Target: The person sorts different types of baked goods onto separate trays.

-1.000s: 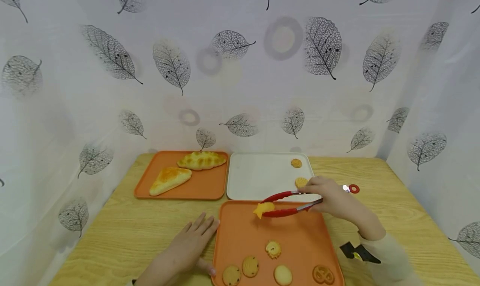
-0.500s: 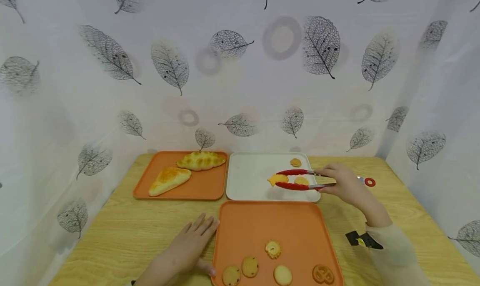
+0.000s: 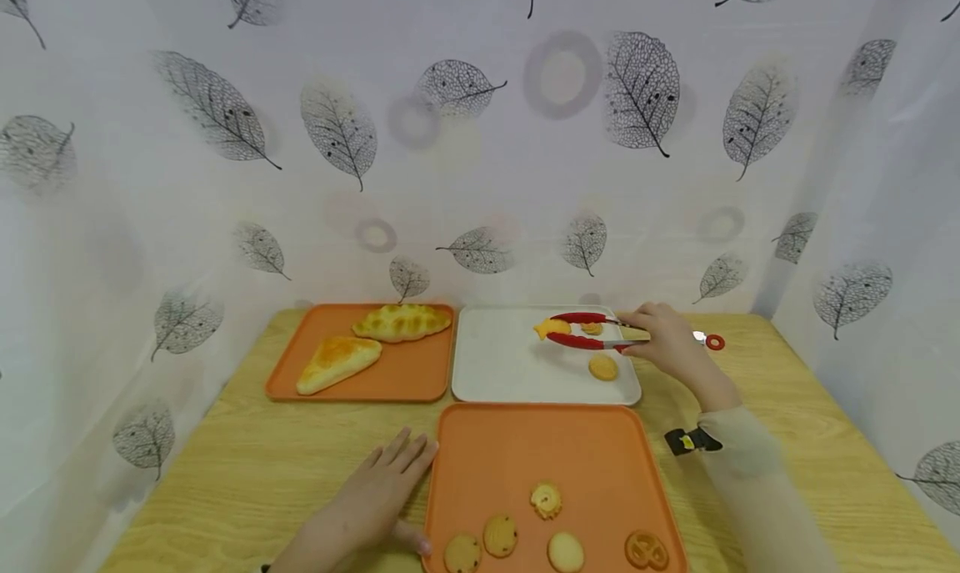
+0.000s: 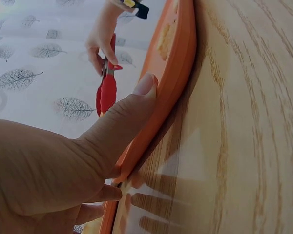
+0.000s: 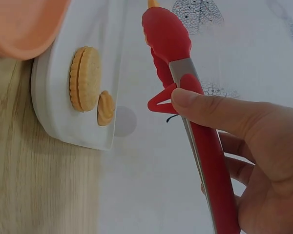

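My right hand (image 3: 663, 339) grips red-tipped tongs (image 5: 205, 141) over the white tray (image 3: 495, 364). Between the tong tips is a yellow-orange fish-shaped biscuit (image 3: 553, 329), above the tray's back right part. Two items lie on that tray: a round sandwich biscuit (image 5: 86, 78) and a swirled cookie (image 5: 106, 108). My left hand (image 3: 375, 494) rests with fingers extended at the left edge of the near orange tray (image 3: 487, 448); in the left wrist view its thumb touches the rim. That tray holds a pretzel (image 3: 646, 550), a ring-like cookie (image 3: 546, 500) and several round cookies (image 3: 500, 535).
A second orange tray (image 3: 405, 377) at the back left carries a triangular pastry (image 3: 337, 364) and a long braided bread (image 3: 402, 323). The white tray stands right beside it. Behind the wooden table (image 3: 300, 456) hangs a leaf-print curtain (image 3: 480, 156).
The right hand has carried the fish-shaped biscuit in the tongs from over the near orange tray to above the white tray, then further back. The left hand has stayed put.
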A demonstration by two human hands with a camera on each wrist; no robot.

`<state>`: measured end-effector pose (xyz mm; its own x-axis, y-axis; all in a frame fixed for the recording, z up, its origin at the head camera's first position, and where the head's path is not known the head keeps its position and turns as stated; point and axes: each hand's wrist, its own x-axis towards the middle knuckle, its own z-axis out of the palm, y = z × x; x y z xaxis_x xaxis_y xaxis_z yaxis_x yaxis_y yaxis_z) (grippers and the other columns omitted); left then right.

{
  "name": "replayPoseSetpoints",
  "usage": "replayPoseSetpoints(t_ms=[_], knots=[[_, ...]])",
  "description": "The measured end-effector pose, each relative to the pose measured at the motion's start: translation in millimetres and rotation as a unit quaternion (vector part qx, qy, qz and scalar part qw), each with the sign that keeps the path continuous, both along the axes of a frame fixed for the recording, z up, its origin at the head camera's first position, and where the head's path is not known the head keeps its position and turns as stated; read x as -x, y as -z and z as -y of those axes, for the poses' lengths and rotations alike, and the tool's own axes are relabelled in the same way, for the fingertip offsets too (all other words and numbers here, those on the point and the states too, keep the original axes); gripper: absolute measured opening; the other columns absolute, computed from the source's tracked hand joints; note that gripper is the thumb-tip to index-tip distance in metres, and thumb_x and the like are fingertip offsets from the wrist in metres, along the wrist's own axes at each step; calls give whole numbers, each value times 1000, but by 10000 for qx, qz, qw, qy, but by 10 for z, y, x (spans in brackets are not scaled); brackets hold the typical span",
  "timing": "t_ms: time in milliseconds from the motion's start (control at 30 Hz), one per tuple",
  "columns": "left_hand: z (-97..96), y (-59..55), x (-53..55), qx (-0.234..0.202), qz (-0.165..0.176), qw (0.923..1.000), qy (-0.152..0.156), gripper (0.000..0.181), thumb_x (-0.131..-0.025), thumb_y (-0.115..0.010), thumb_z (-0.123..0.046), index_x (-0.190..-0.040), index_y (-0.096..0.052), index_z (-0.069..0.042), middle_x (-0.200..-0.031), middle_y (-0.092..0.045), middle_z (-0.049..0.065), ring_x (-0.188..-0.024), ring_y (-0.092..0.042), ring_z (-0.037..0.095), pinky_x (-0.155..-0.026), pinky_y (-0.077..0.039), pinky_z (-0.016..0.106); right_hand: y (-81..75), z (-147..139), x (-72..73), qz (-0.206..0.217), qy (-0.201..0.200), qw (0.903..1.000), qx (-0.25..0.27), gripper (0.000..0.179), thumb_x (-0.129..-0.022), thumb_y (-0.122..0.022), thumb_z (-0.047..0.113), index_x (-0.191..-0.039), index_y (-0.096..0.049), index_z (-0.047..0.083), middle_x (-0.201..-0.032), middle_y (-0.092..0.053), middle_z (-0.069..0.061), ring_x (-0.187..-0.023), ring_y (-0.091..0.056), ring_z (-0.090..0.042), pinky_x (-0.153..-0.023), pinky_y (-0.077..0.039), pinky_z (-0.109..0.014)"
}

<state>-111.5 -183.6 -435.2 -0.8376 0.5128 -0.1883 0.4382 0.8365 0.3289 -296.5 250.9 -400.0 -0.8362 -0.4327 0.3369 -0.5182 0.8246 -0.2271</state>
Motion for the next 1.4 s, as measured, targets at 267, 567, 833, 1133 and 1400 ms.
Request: replayPoseSetpoints(t_ms=[267,567,833,1133,1400], knots=[[-4,-7,3,0,-35,10000,-16,121,-64,-61,-79,-154,-26,-6,-160,-26,19,-148,-18,44,-110,-29,67,64,70,216,309,324,9984,-353,54,-77,-82,20,-124,-65,2,-107,-63,-18,-103,-53,-39,-79,-43,-54],[-5,-6,-1,-4,6,10000,-63,121,-63,-61,-78,-154,-26,-7,-160,-26,19,-148,-17,43,-110,-28,67,152,80,372,592,471,9964,-371,53,-77,-82,20,-124,-64,-1,-107,-62,-20,-100,-51,-39,-78,-40,-53],[6,-9,-2,12,4,10000,-55,121,-64,-61,-79,-155,-25,-7,-160,-26,19,-149,-17,43,-110,-29,67,214,67,445,764,579,9940,-532,55,-78,-81,21,-125,-63,-1,-111,-61,-22,-103,-51,-41,-82,-41,-58],[7,0,-11,-45,55,9999,-84,121,-63,-61,-78,-155,-25,-8,-160,-25,18,-149,-16,43,-110,-28,67,193,111,476,871,608,9921,-661,58,-79,-81,22,-129,-61,1,-115,-60,-22,-106,-50,-41,-84,-42,-58],[2,-12,-13,-78,22,9999,-87,122,-62,-64,-76,-154,-25,-6,-160,-25,20,-148,-16,44,-110,-27,68,81,70,367,571,555,9950,-609,60,-78,-81,23,-129,-61,0,-115,-60,-22,-105,-52,-42,-82,-44,-58]])
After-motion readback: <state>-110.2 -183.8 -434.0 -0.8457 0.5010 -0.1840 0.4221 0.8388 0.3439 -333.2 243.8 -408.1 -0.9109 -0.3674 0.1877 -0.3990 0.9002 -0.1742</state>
